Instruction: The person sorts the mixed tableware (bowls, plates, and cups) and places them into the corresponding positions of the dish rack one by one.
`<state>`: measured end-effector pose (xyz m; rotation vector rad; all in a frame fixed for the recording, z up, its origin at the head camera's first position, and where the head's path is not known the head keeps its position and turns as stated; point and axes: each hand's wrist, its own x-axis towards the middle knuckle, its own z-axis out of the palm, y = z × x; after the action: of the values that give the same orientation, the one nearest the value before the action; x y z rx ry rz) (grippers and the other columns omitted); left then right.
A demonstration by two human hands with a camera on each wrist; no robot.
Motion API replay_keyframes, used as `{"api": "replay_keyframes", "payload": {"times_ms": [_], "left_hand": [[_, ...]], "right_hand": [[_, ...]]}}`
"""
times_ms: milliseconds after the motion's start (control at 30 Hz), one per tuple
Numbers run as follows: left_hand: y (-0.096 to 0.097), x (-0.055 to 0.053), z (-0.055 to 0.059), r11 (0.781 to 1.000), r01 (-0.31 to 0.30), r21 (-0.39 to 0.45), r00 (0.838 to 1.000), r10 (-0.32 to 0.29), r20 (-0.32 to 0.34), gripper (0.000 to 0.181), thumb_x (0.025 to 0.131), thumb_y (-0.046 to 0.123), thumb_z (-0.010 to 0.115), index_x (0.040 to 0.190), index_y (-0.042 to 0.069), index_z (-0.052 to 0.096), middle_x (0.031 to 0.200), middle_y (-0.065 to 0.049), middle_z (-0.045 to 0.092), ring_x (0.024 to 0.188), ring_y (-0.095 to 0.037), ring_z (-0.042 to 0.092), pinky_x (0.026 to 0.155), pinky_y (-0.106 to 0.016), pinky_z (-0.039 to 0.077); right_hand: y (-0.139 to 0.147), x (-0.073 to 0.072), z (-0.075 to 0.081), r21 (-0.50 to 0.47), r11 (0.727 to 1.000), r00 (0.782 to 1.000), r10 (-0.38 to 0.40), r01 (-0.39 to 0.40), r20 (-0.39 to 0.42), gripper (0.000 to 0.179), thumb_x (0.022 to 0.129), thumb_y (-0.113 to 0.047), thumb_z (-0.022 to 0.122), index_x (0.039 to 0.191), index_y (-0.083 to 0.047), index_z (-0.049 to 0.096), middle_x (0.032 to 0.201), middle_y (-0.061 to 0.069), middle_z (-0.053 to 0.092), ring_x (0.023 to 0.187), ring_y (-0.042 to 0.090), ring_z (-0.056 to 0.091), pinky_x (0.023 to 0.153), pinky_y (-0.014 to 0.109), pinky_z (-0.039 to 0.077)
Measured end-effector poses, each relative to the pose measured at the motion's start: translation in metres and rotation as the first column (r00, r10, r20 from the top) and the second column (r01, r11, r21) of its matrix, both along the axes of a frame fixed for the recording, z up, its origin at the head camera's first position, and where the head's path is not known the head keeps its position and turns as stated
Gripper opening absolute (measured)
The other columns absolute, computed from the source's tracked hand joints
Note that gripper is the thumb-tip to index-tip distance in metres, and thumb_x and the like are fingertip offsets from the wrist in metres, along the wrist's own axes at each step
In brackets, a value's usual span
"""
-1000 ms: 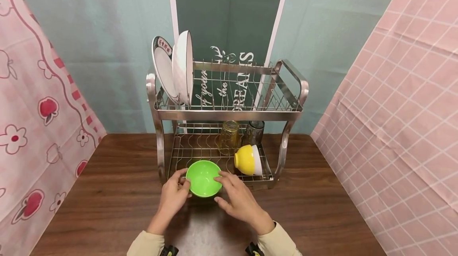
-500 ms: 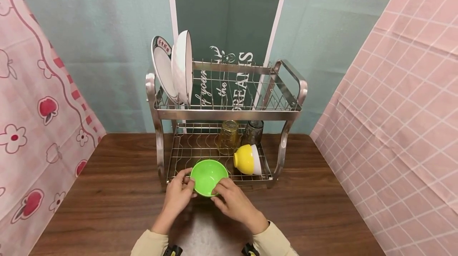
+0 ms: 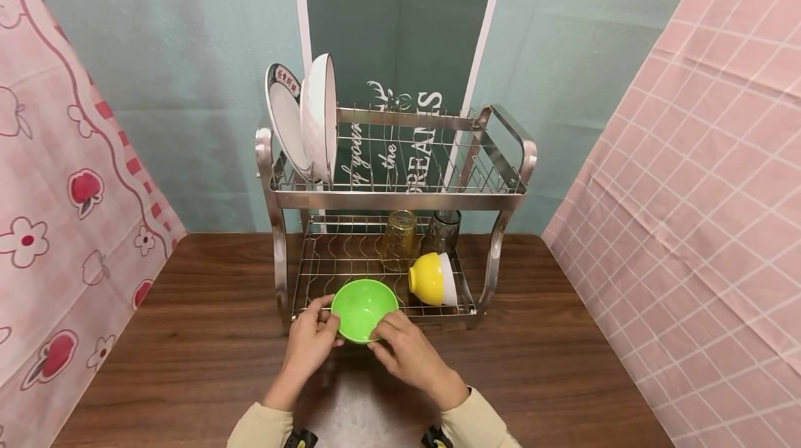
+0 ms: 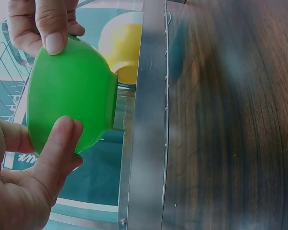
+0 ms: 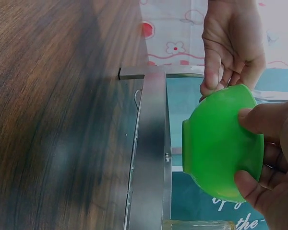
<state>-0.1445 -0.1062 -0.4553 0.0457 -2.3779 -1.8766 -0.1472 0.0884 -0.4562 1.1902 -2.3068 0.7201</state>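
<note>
Both hands hold a green bowl upright at the front edge of the dish rack's lower tier. My left hand grips its left side, thumb at the rim and fingers against the outer wall. At the front right, my right hand pinches the rim, with fingertips over the inside. The right wrist view shows the bowl's foot above the rack's front bar. A yellow bowl with a white rim lies on its side on the lower tier, just right of the green one.
On the rack's upper tier, a patterned plate and a large white bowl stand at the left. An amber glass and a dark glass stand upside down behind the yellow bowl. Wooden table surrounds the rack.
Since a second ago, both hands have shifted the green bowl slightly to the right. My right hand's thumb and fingers have come together at its rim. The last half second shows almost no movement.
</note>
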Motion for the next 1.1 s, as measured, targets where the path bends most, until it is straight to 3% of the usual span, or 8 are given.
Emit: {"api": "replay_keyframes", "payload": {"times_ms": [267, 467, 633, 733, 833, 933, 1000, 1100], "left_hand": [[-0.003, 0.003, 0.0, 0.998, -0.044, 0.053, 0.999, 0.044, -0.01, 0.035, 0.09, 0.007, 0.057, 0.123, -0.005, 0.051, 0.087, -0.015, 0.062, 0.059, -0.019, 0.064, 0.052, -0.028, 0.053], [-0.008, 0.003, 0.002, 0.997, -0.06, 0.037, 0.998, 0.061, -0.025, 0.031, 0.09, 0.006, 0.058, 0.12, -0.004, 0.055, 0.089, -0.015, 0.062, 0.059, -0.018, 0.064, 0.053, -0.029, 0.053], [-0.01, 0.003, 0.002, 0.997, -0.077, -0.017, 0.993, 0.075, -0.094, 0.027, 0.087, 0.001, 0.06, 0.113, -0.003, 0.059, 0.089, -0.013, 0.062, 0.06, -0.017, 0.064, 0.054, -0.03, 0.053], [-0.013, 0.002, -0.002, 0.973, -0.185, -0.136, 0.961, 0.15, -0.231, 0.025, 0.081, -0.001, 0.064, 0.107, -0.001, 0.063, 0.087, -0.01, 0.06, 0.062, -0.014, 0.061, 0.055, -0.022, 0.05], [-0.017, 0.001, -0.007, 0.917, -0.334, -0.218, 0.896, 0.237, -0.376, 0.028, 0.075, -0.003, 0.068, 0.103, 0.001, 0.065, 0.088, -0.009, 0.057, 0.066, -0.012, 0.056, 0.056, -0.018, 0.045], [-0.02, 0.0, -0.012, 0.881, -0.417, -0.223, 0.842, 0.281, -0.461, 0.032, 0.072, -0.005, 0.068, 0.103, 0.0, 0.064, 0.091, -0.011, 0.052, 0.07, -0.016, 0.052, 0.058, -0.023, 0.043], [-0.023, -0.001, -0.013, 0.871, -0.44, -0.217, 0.825, 0.297, -0.481, 0.033, 0.071, -0.005, 0.068, 0.103, 0.0, 0.063, 0.092, -0.013, 0.05, 0.073, -0.02, 0.05, 0.06, -0.029, 0.042], [-0.027, -0.002, -0.015, 0.866, -0.45, -0.217, 0.824, 0.309, -0.476, 0.034, 0.071, -0.005, 0.068, 0.104, 0.0, 0.062, 0.094, -0.016, 0.048, 0.078, -0.025, 0.048, 0.063, -0.037, 0.038]], "right_hand": [[0.001, -0.001, -0.001, -0.048, 0.999, 1.0, 0.015, -0.016, -0.019, 0.009, 0.082, -0.012, 0.067, 0.081, -0.009, 0.059, 0.085, -0.003, 0.055, 0.085, 0.015, 0.052, 0.078, 0.027, 0.045], [0.002, -0.001, -0.004, -0.04, 0.999, 1.0, 0.023, -0.023, -0.011, 0.01, 0.087, -0.015, 0.063, 0.08, -0.009, 0.059, 0.084, -0.003, 0.054, 0.084, 0.015, 0.051, 0.077, 0.027, 0.044], [0.002, -0.003, -0.004, -0.06, 0.998, 1.0, 0.0, 0.0, -0.002, 0.014, 0.076, -0.008, 0.071, 0.079, -0.009, 0.057, 0.081, -0.003, 0.054, 0.083, 0.015, 0.051, 0.079, 0.029, 0.045], [0.003, -0.006, -0.005, -0.112, 0.993, 0.999, -0.026, 0.029, 0.028, 0.02, 0.072, -0.008, 0.073, 0.078, -0.009, 0.055, 0.08, -0.003, 0.052, 0.081, 0.014, 0.049, 0.074, 0.029, 0.046], [0.003, -0.011, -0.006, -0.18, 0.981, 0.995, -0.064, 0.077, 0.076, 0.025, 0.069, -0.01, 0.074, 0.076, -0.01, 0.051, 0.077, -0.004, 0.05, 0.076, 0.012, 0.046, 0.066, 0.026, 0.043], [0.004, -0.015, -0.008, -0.235, 0.965, 0.99, -0.092, 0.114, 0.105, 0.029, 0.066, -0.012, 0.076, 0.074, -0.01, 0.048, 0.073, -0.005, 0.048, 0.073, 0.012, 0.045, 0.062, 0.024, 0.04], [0.004, -0.017, -0.009, -0.255, 0.957, 0.986, -0.108, 0.138, 0.126, 0.03, 0.066, -0.013, 0.076, 0.074, -0.011, 0.048, 0.071, -0.006, 0.047, 0.071, 0.011, 0.044, 0.06, 0.023, 0.039], [0.005, -0.018, -0.011, -0.277, 0.946, 0.979, -0.125, 0.166, 0.159, 0.03, 0.065, -0.013, 0.077, 0.073, -0.012, 0.048, 0.07, -0.006, 0.045, 0.069, 0.01, 0.043, 0.057, 0.021, 0.038]]}}
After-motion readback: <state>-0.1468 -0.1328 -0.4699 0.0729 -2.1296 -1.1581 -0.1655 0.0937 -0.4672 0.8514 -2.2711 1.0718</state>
